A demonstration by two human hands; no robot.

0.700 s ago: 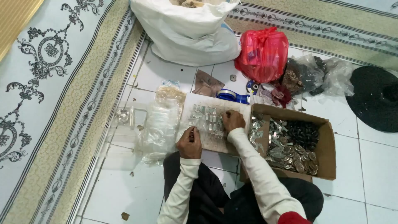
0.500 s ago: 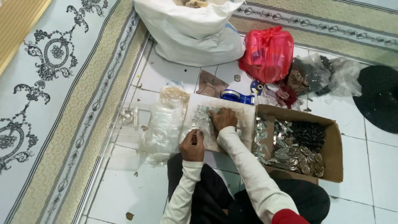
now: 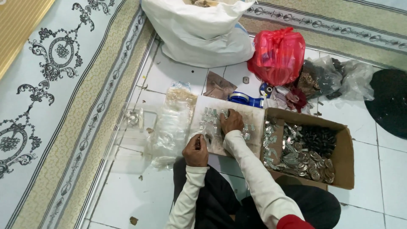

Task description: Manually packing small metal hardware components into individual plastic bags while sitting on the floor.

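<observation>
Since the earlier frame, my right hand (image 3: 231, 121) has slid left across the board (image 3: 254, 116), fingers curled down on the small metal clips (image 3: 208, 118). My left hand (image 3: 195, 150) sits at the board's near edge, pinching one clip, I judge. Clear bags (image 3: 169, 131) lie left; box (image 3: 345, 146) of metal parts right. Best practice: pick one clip at a time, keeping rows undisturbed.

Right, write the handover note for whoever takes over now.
Left hand: closed around a small piece at the near edge of the white board.
Right hand: resting on the small metal pieces laid in rows on that board.
Cardboard box to the right holds loose metal parts.
Clear bags lie left of the board.
Done: several rows laid. Left: box still well filled.
</observation>
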